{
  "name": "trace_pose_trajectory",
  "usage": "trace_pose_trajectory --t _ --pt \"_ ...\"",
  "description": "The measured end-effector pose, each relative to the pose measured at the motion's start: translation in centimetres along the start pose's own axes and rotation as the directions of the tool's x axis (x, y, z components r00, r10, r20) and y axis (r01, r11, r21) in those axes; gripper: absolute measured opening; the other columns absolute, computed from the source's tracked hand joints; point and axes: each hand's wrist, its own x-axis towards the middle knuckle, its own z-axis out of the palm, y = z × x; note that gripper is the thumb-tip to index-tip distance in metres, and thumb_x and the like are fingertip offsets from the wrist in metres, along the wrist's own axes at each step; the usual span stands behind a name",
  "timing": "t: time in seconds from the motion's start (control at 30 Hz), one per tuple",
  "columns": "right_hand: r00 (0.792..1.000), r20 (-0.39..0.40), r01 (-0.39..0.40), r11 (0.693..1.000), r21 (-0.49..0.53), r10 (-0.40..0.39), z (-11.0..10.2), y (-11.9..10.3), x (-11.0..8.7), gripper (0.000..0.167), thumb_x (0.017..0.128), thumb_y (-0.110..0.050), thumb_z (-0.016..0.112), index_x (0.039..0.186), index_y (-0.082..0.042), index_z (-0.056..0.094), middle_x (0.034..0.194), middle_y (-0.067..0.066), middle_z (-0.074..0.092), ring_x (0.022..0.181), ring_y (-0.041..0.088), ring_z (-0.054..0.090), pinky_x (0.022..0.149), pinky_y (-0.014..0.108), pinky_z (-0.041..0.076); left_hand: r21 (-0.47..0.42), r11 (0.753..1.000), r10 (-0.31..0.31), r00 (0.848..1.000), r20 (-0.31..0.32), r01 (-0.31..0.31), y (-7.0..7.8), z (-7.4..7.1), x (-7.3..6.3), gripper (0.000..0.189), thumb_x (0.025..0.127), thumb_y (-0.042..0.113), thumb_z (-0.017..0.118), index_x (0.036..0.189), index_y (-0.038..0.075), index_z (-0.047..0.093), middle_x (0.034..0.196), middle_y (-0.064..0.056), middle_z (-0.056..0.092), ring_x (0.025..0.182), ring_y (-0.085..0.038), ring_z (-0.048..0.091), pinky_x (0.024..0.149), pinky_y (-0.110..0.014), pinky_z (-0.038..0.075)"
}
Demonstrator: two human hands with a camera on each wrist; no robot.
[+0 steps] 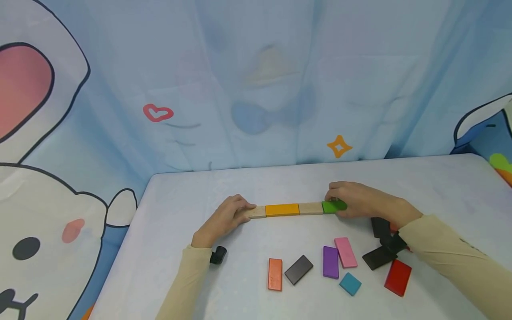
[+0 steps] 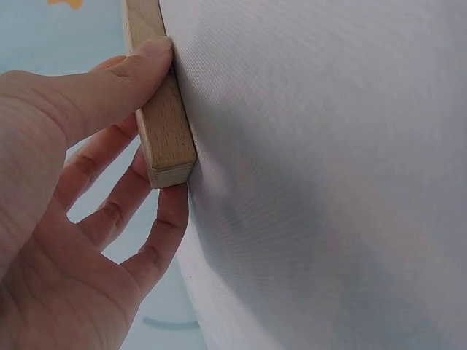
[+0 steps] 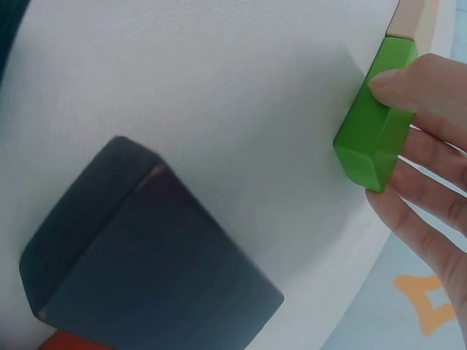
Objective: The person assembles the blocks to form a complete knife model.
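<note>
Green block (image 1: 331,207) against wooden block (image 1: 310,208), a black block (image 1: 379,226) nearby

Grained wooden block (image 2: 167,131), smooth green block (image 3: 371,131), matt cloth (image 2: 328,95)

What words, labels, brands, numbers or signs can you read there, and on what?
None readable; the row of rectangular wooden blocks shows no lettering.
The red outlined heart and orange four-pointed star on the light-blue fabric backdrop are pictures, not text.
Small dark marks on the beige right sleeve: too small to tell if they are writing.
</note>
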Motion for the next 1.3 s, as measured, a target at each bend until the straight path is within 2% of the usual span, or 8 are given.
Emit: trace_pose_trajectory --t 0.33,0.6,0.73,0.9,1.0,1.17,1.3 --pt "1.000 0.002 -0.010 1.000 0.003 0.010 0.2 -0.3 0.2 0.029 0.082 -0.009 0.088 0.109 -0.004 0.078 0.091 -0.003 0.061 0.084 0.014 0.056 0.086 0.041 0.061 0.009 1.000 0.001 1.000 -0.002 -0.001 0.0 0.0 0.0 0.034 0.096 0.010 0.076 0.130 0.007 0.072 0.122 -0.006 0.066 0.118 -0.027 0.058 0.106 -0.045 0.049" --pt "0.999 0.028 -0.036 0.999 0.021 0.035 0.3 -0.4 0.2 0.034 0.084 -0.010 0.087 0.116 -0.005 0.076 0.102 0.000 0.065 0.094 0.019 0.060 0.090 0.045 0.060 -0.007 0.999 0.035 0.999 -0.006 -0.035 0.0 0.1 0.1 0.034 0.096 0.007 0.075 0.130 0.005 0.072 0.121 -0.009 0.066 0.117 -0.029 0.058 0.105 -0.046 0.048" --pt "0.999 0.000 -0.040 0.999 0.033 0.040 -0.4 -0.3 -0.3 0.036 0.086 -0.014 0.087 0.119 -0.006 0.075 0.104 0.001 0.066 0.098 0.022 0.063 0.090 0.047 0.060 -0.008 0.999 0.038 0.999 -0.004 -0.038 -0.3 0.4 0.2 0.035 0.096 0.008 0.076 0.130 0.005 0.072 0.122 -0.008 0.066 0.118 -0.028 0.058 0.106 -0.045 0.048" --pt "0.998 -0.051 -0.045 0.998 0.039 0.047 -1.9 0.2 -1.8 0.031 0.088 -0.014 0.085 0.118 -0.008 0.075 0.104 0.002 0.065 0.099 0.024 0.064 0.086 0.045 0.060 -0.017 0.999 0.035 0.999 -0.005 -0.036 -0.4 0.5 0.4 0.035 0.096 0.008 0.076 0.131 0.006 0.072 0.122 -0.008 0.066 0.119 -0.028 0.059 0.107 -0.045 0.048" --pt "0.996 -0.062 -0.058 0.998 0.003 0.058 -2.3 0.7 -3.1 0.029 0.088 -0.011 0.084 0.116 -0.008 0.076 0.106 0.003 0.066 0.099 0.025 0.064 0.085 0.045 0.061 -0.010 0.999 0.040 0.999 -0.009 -0.040 -0.5 0.5 0.6 0.035 0.096 0.008 0.076 0.131 0.006 0.072 0.121 -0.007 0.066 0.118 -0.028 0.059 0.107 -0.045 0.048" --pt "0.993 -0.059 -0.107 0.992 -0.063 0.103 -1.6 1.6 -5.9 0.031 0.085 -0.008 0.087 0.114 -0.011 0.077 0.114 0.010 0.066 0.106 0.033 0.065 0.084 0.048 0.062 -0.010 0.999 0.039 0.999 -0.016 -0.039 -0.8 0.5 0.7 0.034 0.096 0.008 0.076 0.130 0.006 0.072 0.121 -0.007 0.066 0.117 -0.028 0.059 0.106 -0.045 0.048" --pt "0.994 -0.051 -0.100 0.992 -0.072 0.096 -0.6 2.5 -7.8 0.034 0.080 -0.005 0.090 0.110 -0.014 0.077 0.110 0.007 0.066 0.100 0.027 0.065 0.079 0.042 0.063 -0.009 0.999 0.033 0.999 -0.015 -0.033 -0.8 0.4 0.7 0.034 0.096 0.008 0.076 0.129 0.006 0.072 0.121 -0.008 0.066 0.116 -0.028 0.059 0.105 -0.046 0.049"
